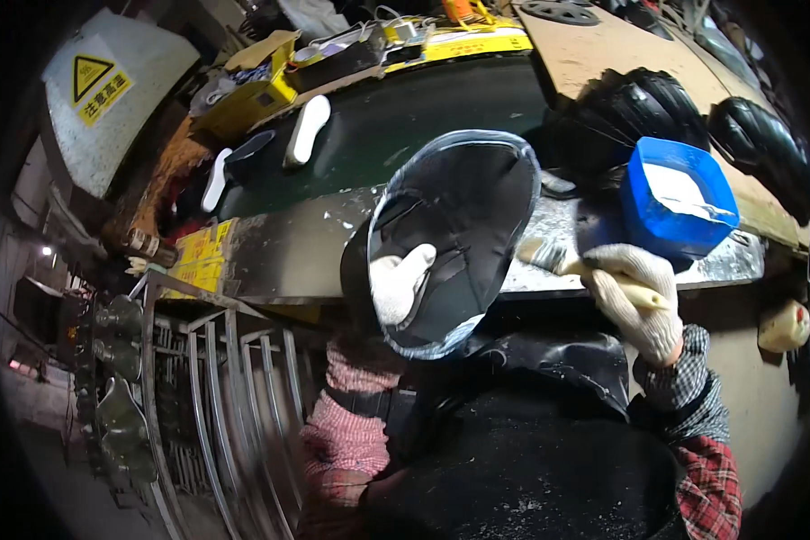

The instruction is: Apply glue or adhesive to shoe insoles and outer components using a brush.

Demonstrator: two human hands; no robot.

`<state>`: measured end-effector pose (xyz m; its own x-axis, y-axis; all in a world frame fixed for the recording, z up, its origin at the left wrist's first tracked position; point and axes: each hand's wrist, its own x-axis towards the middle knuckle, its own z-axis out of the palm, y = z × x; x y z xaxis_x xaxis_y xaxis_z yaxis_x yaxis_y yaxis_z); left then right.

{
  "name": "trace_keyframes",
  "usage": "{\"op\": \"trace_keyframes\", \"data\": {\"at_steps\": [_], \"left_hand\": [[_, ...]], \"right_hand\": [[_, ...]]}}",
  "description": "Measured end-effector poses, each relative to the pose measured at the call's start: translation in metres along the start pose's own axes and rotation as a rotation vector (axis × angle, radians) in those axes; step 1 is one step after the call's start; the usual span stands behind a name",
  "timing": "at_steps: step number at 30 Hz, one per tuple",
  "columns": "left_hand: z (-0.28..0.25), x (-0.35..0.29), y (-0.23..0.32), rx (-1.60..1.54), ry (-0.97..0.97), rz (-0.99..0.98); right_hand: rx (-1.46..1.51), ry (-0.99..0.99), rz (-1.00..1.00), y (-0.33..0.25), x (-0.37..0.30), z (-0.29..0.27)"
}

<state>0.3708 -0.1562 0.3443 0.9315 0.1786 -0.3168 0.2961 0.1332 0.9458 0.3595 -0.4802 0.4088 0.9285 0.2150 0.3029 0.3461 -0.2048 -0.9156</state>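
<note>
Over at the far left of the frame, a grey metal rack (211,378) with curved bars stands below the bench edge, and dark shoe-shaped forms (117,409) hang on its left side. Above it, in the upper left, a pale panel carries a yellow warning sticker (102,85). Moving toward the upper middle, two white insoles (306,130) lie on the dark green bench top (396,117), with yellow boxes (247,94) behind them. At centre frame the person's left hand (398,283), in a white glove, is closed on a black shoe sole (454,234) with a pale bluish rim, thumb pressed on its inner face, holding it up and tilted over the glue-spattered bench edge (288,256). Just right of the sole, the right hand (634,301), also gloved, is clamped around the handle of a brush (562,259) whose bristles sit right beside the sole's right rim; whether they touch I cannot tell. Above that hand, a blue plastic tub (679,198) holding whitish glue rests on the bench. Black soles (693,121) are stacked at the upper right.
</note>
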Motion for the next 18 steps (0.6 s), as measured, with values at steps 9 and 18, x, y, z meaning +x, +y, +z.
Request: {"op": "trace_keyframes", "data": {"at_steps": [9,18], "left_hand": [[0.011,-0.067,-0.009,-0.168,-0.051,0.026],[0.022,-0.085,-0.023,-0.439,0.011,0.102]], "right_hand": [[-0.042,0.115,-0.153,0.011,0.047,-0.024],[0.02,-0.681,0.198,0.013,0.04,-0.025]]}}
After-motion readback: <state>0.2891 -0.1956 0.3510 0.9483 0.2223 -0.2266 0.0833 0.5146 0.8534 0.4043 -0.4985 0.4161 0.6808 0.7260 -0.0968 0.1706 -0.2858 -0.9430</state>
